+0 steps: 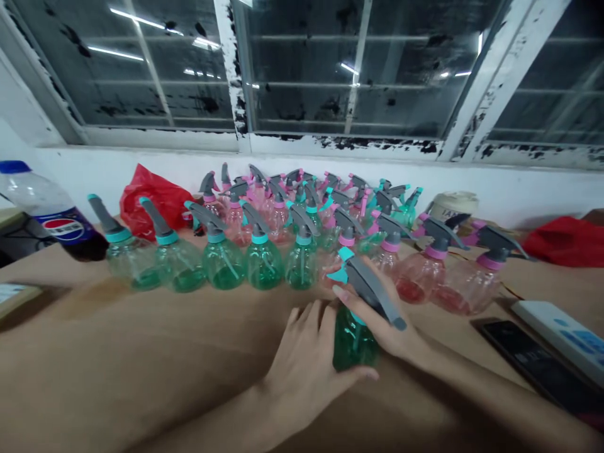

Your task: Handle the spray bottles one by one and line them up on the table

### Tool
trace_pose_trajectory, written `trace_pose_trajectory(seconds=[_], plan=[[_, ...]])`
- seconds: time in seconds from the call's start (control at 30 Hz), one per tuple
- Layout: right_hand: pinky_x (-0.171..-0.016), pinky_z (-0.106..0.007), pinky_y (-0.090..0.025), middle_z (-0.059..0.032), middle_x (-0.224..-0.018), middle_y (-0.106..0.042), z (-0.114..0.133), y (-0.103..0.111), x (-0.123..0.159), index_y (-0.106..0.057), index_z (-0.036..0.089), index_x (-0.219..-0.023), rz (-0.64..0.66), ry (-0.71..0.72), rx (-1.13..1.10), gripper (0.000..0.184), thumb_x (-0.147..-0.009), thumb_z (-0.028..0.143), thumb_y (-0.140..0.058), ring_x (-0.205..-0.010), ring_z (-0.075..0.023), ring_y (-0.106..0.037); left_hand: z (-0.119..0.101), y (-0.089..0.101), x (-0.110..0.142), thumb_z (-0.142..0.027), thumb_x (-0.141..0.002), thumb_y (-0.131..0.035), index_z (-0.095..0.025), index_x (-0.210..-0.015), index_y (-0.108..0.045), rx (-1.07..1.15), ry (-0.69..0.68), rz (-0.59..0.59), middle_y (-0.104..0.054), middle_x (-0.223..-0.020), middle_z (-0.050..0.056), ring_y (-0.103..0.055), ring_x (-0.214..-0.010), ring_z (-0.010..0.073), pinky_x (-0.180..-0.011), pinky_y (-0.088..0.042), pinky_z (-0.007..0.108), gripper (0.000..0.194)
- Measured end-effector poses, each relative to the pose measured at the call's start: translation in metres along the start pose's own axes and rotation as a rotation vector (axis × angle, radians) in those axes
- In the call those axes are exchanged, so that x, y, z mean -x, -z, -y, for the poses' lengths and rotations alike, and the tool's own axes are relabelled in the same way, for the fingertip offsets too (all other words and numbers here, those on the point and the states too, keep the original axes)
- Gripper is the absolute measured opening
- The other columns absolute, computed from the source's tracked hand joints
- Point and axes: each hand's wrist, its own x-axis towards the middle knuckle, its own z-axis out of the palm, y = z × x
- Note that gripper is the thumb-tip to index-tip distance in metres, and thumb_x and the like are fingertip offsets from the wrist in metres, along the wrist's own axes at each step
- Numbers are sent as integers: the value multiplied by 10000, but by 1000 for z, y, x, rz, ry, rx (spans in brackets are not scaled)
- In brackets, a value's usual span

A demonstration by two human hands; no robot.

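Observation:
A green spray bottle (355, 346) with a grey and turquoise trigger head (370, 286) stands on the table before me. My left hand (314, 355) wraps round the left side of its body, thumb across the near side. At the neck, my right hand (384, 314) closes round the trigger head; part of its grip is hidden behind the head. Just behind stands a front row of spray bottles: green ones (264, 264) with turquoise collars to the left, pink ones (419, 277) with pink collars to the right. Several hold a little liquid at the bottom.
More spray bottles (278, 211) crowd behind the front row by the wall. A Pepsi bottle (63, 220) and a red plastic bag (151, 198) are at left. To the right lie a phone (528, 358), a white power strip (566, 333) and a red cloth-like item (566, 242).

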Motion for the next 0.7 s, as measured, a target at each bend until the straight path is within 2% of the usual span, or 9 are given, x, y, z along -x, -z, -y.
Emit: trace_pose_trajectory(seconds=[0.1,0.2,0.27,0.4,0.57,0.7], plan=[[-710,-324,-489,17,-915,-644,-15,10,-3,-597,307,-1043,66,77,20,202,-844,269,-600,-775,-167,-612,12,-4,2,-633,-752,-681,-92,-1287,-417,67,-54,41,-590,-1141,174,-580,-1024,341,-880,-458,517,805],[-702,-352,-499,1,-906,-661,-24,18,-9,-619,318,-1101,121,94,6,260,-846,285,-581,-756,-193,-624,33,-9,4,-589,-875,-552,-142,-1373,-344,158,-109,124,-527,-1275,161,-525,-1141,308,-951,-422,480,701],[-710,-355,-505,-2,-896,-670,-26,23,-12,-624,312,-1126,166,65,-31,279,-853,279,-574,-760,-197,-633,49,-14,5,-596,-880,-534,-148,-1430,-278,158,-141,186,-453,-1378,170,-446,-1246,312,-1010,-372,483,754],[-778,-352,-499,-10,-957,-677,-24,25,-16,-648,294,-1112,221,33,-90,273,-852,240,-582,-850,-190,-636,72,-27,9,-639,-873,-509,-161,-1491,-205,21,-155,288,-341,-1488,167,-289,-1367,338,-1080,-255,530,839],[-746,-345,-502,-15,-956,-681,-21,24,-14,-648,302,-1143,217,5,-73,317,-838,238,-592,-815,-183,-629,78,-34,13,-701,-868,-445,-134,-1506,-179,-80,-166,342,-279,-1521,170,-216,-1402,331,-1109,-200,527,894],[-635,-315,-487,0,-824,-656,-20,26,-12,-644,287,-1146,233,-43,-31,315,-837,269,-588,-663,-156,-585,77,-35,13,-690,-877,-440,-146,-1509,-177,-102,-178,317,-274,-1526,157,-226,-1401,319,-1116,-202,513,874]])
